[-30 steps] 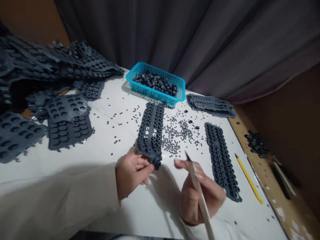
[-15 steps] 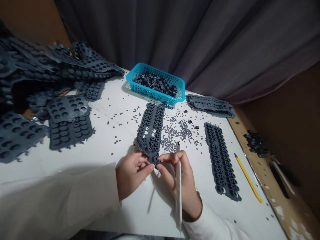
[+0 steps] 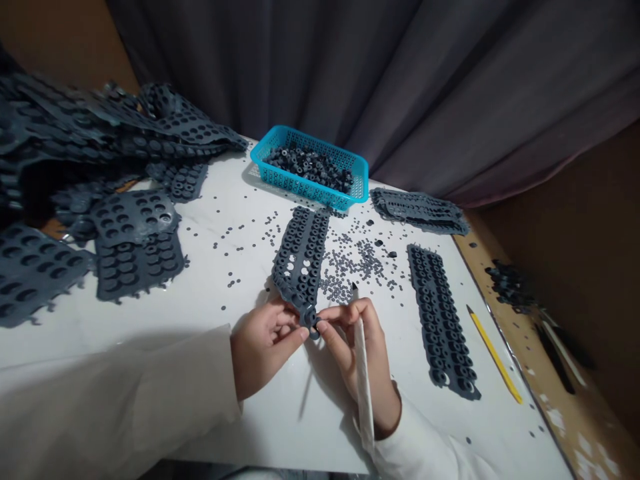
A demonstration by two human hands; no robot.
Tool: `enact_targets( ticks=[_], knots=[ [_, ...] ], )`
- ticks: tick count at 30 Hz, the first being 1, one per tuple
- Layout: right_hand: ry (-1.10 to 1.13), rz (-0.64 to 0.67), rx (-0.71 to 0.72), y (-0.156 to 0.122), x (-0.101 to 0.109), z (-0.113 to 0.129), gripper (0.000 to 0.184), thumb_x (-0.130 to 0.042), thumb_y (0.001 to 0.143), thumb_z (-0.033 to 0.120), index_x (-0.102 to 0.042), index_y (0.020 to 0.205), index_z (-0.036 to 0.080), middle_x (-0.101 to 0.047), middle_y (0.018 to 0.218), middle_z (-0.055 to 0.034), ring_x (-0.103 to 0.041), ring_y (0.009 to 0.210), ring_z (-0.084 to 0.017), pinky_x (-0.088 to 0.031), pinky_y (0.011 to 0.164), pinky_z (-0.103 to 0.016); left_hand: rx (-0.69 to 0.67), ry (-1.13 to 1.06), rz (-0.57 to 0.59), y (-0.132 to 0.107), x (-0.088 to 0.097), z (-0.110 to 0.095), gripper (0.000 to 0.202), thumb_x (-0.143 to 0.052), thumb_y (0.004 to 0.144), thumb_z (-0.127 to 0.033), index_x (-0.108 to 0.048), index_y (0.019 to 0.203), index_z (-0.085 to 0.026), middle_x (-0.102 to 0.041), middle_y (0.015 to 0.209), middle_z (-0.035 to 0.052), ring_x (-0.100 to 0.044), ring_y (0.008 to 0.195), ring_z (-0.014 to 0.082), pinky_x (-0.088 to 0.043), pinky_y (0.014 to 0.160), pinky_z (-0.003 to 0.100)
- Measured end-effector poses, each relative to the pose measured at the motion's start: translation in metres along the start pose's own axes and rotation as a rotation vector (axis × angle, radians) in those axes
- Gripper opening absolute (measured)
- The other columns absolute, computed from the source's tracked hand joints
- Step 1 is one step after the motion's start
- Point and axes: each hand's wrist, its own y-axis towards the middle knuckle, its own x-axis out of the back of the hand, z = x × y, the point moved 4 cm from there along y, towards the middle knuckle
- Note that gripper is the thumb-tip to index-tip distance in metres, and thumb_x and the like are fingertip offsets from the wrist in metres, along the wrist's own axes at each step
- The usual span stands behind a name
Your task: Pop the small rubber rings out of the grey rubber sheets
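A dark grey rubber strip (image 3: 303,260) studded with rings lies lengthwise on the white table (image 3: 210,313). My left hand (image 3: 263,350) pinches the strip's near end. My right hand (image 3: 357,350) pinches a ring at that same end with its fingertips and also holds a white pen-like tool (image 3: 363,380) along the palm. Both hands meet at the strip's near corner. Some holes in the strip show white where rings are out.
A blue basket (image 3: 313,167) of loose rings stands at the back. Another ringed strip (image 3: 443,320) lies to the right, more strips (image 3: 417,210) behind it. Punched sheets (image 3: 135,247) pile at left. Small discs (image 3: 350,267) scatter mid-table. A yellow pencil (image 3: 495,353) lies near the right edge.
My right hand moved left from open space to the strip's near end and now pinches a ring there. The tool swung down along the palm. My left hand kept its hold.
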Motion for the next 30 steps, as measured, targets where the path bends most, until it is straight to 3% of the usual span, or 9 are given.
enact_targets(
  ticks=[3, 12, 22, 26, 30],
  knots=[
    [0.007, -0.027, -0.001, 0.0, 0.0, 0.0, 0.031, -0.059, 0.08, 0.022, -0.028, 0.078, 0.023, -0.062, 0.077, -0.0004, -0.058, 0.067, -0.012, -0.046, 0.062, -0.026, -0.026, 0.001, 0.004, 0.0, 0.0, 0.0, 0.02, -0.059, 0.067, -0.024, -0.056, 0.084, -0.014, -0.064, 0.069, 0.0029, -0.059, 0.064, 0.0146, -0.046, 0.059, 0.023],
    [0.045, -0.077, -0.005, 0.004, 0.003, 0.001, 0.035, -0.062, 0.077, 0.022, -0.027, 0.077, 0.023, -0.061, 0.073, 0.0012, -0.057, 0.063, -0.012, -0.044, 0.056, -0.024, -0.047, 0.064, 0.007, 0.002, 0.003, 0.006, 0.019, -0.06, 0.068, -0.025, -0.057, 0.084, -0.015, -0.064, 0.068, 0.002, -0.057, 0.063, 0.0142, -0.042, 0.056, 0.022],
    [0.11, -0.138, 0.037, 0.01, 0.008, 0.001, 0.033, -0.06, 0.078, 0.019, -0.027, 0.077, 0.023, -0.061, 0.073, 0.0022, -0.056, 0.062, -0.011, -0.044, 0.06, -0.026, -0.031, 0.06, 0.047, 0.002, 0.002, 0.005, 0.019, -0.058, 0.071, -0.025, -0.055, 0.087, -0.015, -0.062, 0.068, 0.0019, -0.055, 0.062, 0.0139, -0.041, 0.057, 0.023],
    [0.215, -0.215, 0.04, 0.017, 0.023, -0.003, 0.033, -0.06, 0.078, 0.02, -0.028, 0.077, 0.024, -0.06, 0.073, 0.0023, -0.058, 0.065, -0.013, -0.046, 0.063, -0.029, 0.034, 0.032, -0.023, -0.001, 0.004, 0.009, 0.019, -0.062, 0.066, -0.023, -0.055, 0.081, -0.014, -0.061, 0.065, 0.0017, -0.053, 0.056, 0.0126, -0.039, 0.05, 0.021],
    [0.344, -0.178, -0.059, 0.018, 0.025, -0.013, 0.034, -0.064, 0.076, 0.022, -0.03, 0.08, 0.024, -0.063, 0.075, 0.0016, -0.062, 0.065, -0.014, -0.049, 0.065, -0.031, 0.054, -0.03, -0.012, 0.001, 0.003, 0.009, 0.024, -0.062, 0.067, -0.027, -0.056, 0.085, -0.013, -0.064, 0.074, 0.0056, -0.052, 0.053, 0.0116, -0.032, 0.039, 0.018]
  ],
)
